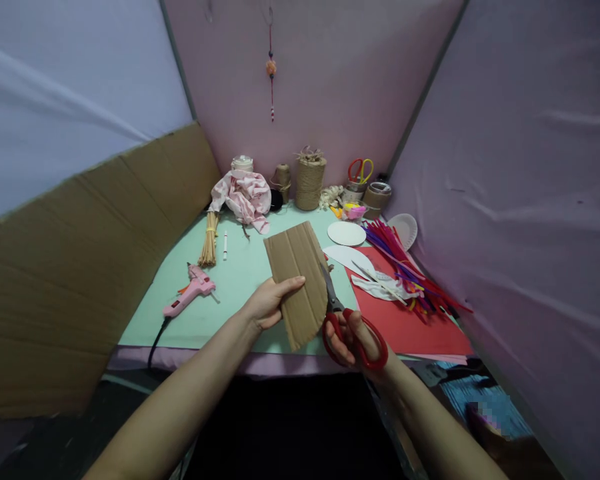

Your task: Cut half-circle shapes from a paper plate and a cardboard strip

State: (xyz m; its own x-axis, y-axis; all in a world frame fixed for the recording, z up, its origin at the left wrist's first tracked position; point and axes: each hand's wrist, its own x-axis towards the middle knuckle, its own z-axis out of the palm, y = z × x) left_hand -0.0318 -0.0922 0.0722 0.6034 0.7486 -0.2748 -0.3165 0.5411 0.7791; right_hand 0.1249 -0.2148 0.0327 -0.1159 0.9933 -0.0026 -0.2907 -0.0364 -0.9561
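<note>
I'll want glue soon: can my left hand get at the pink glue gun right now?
Probably not yet: the left hand grips the corrugated cardboard piece. The way itself looks free, with only bare mat toward the glue gun.

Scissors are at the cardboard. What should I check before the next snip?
1. Left hand grips the cardboard piece: ok.
2. Right hand has fingers through the handles of the red scissors: ok.
3. Blades meet the cardboard piece's right edge: ok.
4. Left hand apart from the blades: ok.
5. Marked cut line on the cardboard piece: cannot tell.
6. Pink glue gun lies apart from both hands: ok.
</note>
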